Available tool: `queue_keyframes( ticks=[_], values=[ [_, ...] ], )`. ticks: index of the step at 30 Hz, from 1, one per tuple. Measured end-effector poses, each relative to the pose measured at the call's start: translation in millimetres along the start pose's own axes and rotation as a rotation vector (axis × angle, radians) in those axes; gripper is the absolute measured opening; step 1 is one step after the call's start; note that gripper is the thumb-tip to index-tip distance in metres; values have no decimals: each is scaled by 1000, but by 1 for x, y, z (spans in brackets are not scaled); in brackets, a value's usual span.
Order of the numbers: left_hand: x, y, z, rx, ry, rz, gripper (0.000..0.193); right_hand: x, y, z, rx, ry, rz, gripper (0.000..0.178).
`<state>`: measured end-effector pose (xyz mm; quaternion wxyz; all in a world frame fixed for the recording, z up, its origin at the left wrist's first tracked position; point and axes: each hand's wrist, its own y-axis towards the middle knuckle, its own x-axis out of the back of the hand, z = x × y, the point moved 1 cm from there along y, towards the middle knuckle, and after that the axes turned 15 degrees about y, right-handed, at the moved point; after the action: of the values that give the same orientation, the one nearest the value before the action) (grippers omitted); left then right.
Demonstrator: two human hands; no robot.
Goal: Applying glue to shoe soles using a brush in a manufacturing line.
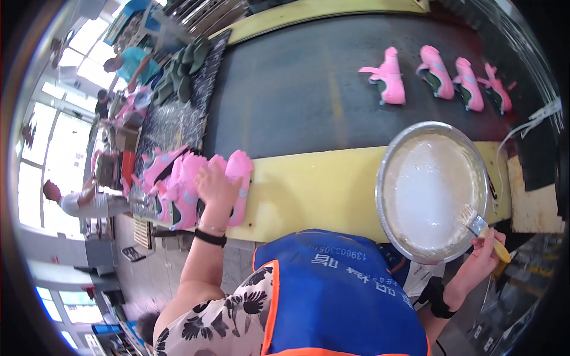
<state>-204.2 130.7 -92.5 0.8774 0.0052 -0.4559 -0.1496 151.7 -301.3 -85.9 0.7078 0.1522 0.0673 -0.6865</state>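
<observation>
- Your L hand (217, 185) is on the near L, palm down over the bunched pink shoe uppers (240, 172), fingers partly spread; can't tell if it's gripping one or just resting on top.
- Those uppers sit close together, some overlapping, at the L end of the yellow ledge (314, 190); dark openings show on a few.
- Your R hand (488, 248) is closed round the yellow handle of a flat brush (475, 223), held at the R side of the bowl.
- Brush has a metal band; its bristles are inside the metal bowl (380, 196), at the white liquid (424, 184), w/ the handle sticking out past the near R rim.
- Bowl's at the R part of the ledge, overhanging your side; liquid's smeared up the inner wall.
- Beyond the ledge: dark belt (285, 89), w/ 4 pink uppers (392, 86) toward its far R, standing apart from the bunch.
- Far L, next to the belt: dark green shoe-shaped pcs (181, 71) heaped on a plastic-covered surface (178, 124).
- You've a blue apron (332, 296) w/ orange trim, plus a black band (209, 238) on your L wrist.
- 2 co-workers off L: one in teal (133, 65), one in a pale top (86, 202).
</observation>
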Motion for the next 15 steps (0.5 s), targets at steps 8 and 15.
queue_keyframes(
  ticks=[8, 15],
  values=[
    [-70, -45, 25, 1, -334, 11, 92, -64, -16, 2, -14, 103, 131, 9],
    [-35, -60, -42, -188, -684, -160, 81, -79, -37, -2, -108, 41, 225, 6]
  ],
)
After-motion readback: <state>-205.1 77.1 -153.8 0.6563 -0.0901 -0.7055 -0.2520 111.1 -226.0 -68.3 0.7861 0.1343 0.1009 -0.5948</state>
